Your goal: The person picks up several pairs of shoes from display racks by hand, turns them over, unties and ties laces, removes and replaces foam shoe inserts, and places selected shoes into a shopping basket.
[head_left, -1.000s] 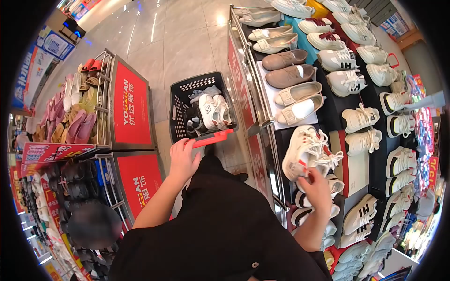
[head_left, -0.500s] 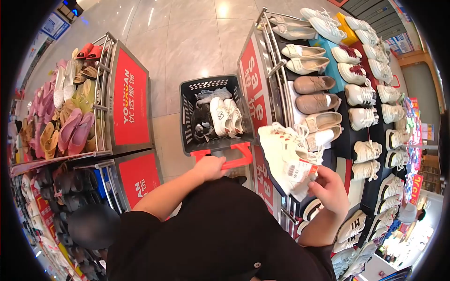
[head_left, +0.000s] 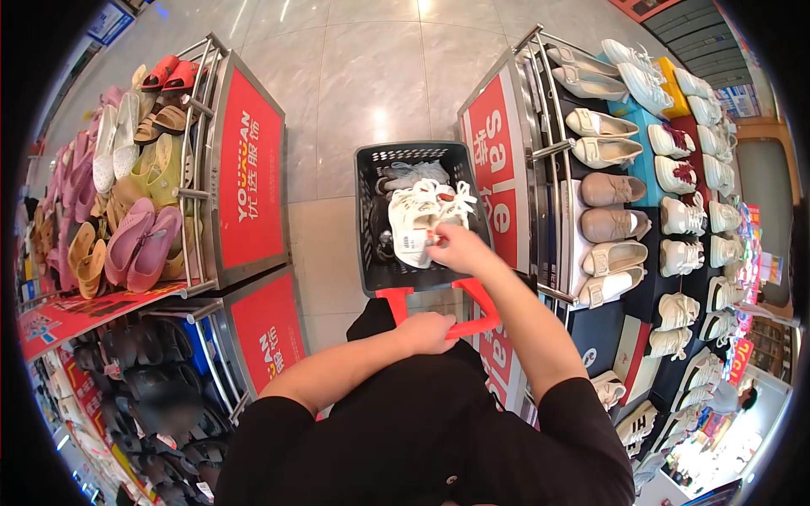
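A black shopping basket (head_left: 365, 169) with a red handle (head_left: 485, 317) stands in the aisle in front of me. My left hand (head_left: 428, 332) is wrapped round the handle. My right hand (head_left: 458, 248) reaches over the basket, its fingers pinched on a pair of white sneakers (head_left: 413, 221) with a white and red tag. The pair is at the basket's opening, over its contents. Grey shoes (head_left: 415, 174) lie at the far end inside, and dark items show at the left. The white shoes beneath are mostly hidden by the held pair.
On the right, a display rack (head_left: 540, 148) carries rows of white, beige and brown shoes (head_left: 613, 189). Another rack on the left (head_left: 205, 110) holds pink clogs (head_left: 143, 244) and sandals, with black shoes (head_left: 160, 341) nearer. Red signs (head_left: 251, 173) cover the rack sides.
The white sneakers in my right hand have moved left from the right rack to over the basket. My left hand still grips the handle. The view has shifted to the right.
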{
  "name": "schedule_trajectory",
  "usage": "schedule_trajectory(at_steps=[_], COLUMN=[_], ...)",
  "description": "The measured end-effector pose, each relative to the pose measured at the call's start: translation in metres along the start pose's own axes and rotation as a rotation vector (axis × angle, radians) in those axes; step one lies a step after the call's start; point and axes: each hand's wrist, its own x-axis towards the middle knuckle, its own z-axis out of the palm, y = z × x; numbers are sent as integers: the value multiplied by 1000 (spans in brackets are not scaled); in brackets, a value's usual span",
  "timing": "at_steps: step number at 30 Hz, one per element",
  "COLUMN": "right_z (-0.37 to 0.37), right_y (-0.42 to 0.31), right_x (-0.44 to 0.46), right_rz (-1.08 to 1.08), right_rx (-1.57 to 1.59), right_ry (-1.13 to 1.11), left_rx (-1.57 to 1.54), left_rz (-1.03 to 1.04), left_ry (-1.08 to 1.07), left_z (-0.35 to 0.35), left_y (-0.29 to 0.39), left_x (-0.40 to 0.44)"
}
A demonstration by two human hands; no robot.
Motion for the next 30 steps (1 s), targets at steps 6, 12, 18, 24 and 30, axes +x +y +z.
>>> schedule_trajectory(at_steps=[6,12,18,24,30], right_z=[112,86,24,59,86], right_y=[37,21,36,49,49], right_x=[31,-14,-113,-182,-156], right_rz=[-35,-62,30,-49,21], right_rx=[-213,-20,12,-97,-11], right_ry=[-98,-104,228,404,601], left_rx=[28,15,40,60,96], left_rz=[-43,-38,-36,-20,13], left_ry=[-13,-25,36,-24,-93], left_z=[-6,-3,-8,-21,-32], left_y=[4,1,-3,-6,-34], left_x=[-4,1,12,23,38])
